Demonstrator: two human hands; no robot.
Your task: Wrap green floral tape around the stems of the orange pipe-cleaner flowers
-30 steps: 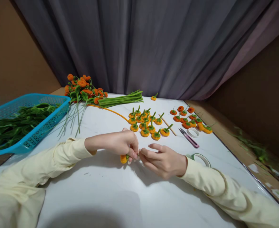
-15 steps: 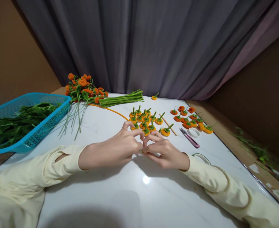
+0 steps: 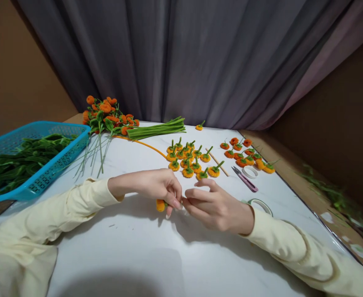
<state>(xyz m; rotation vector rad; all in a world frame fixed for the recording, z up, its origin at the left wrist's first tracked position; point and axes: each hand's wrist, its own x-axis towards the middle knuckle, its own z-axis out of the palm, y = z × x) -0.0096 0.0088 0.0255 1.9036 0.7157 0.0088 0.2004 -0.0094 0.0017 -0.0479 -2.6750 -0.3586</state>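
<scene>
My left hand pinches a small orange pumpkin-shaped piece just above the white table; the piece pokes out below the fingers. My right hand meets it fingertip to fingertip, with its fingers pinched at the same spot. What the right fingers grip is too small to make out. Both sleeves are pale yellow. Just beyond the hands lies a cluster of several orange pumpkins with green stems.
A blue basket of green stems sits at the left edge. Orange flowers on stems and a green stem bundle lie at the back. More orange pieces, scissors, tape rolls and a wooden stick lie right.
Half a second ago both hands were raised toward the pumpkin cluster with the piece hidden. They have come back toward me and the orange piece shows again under my left fingers.
</scene>
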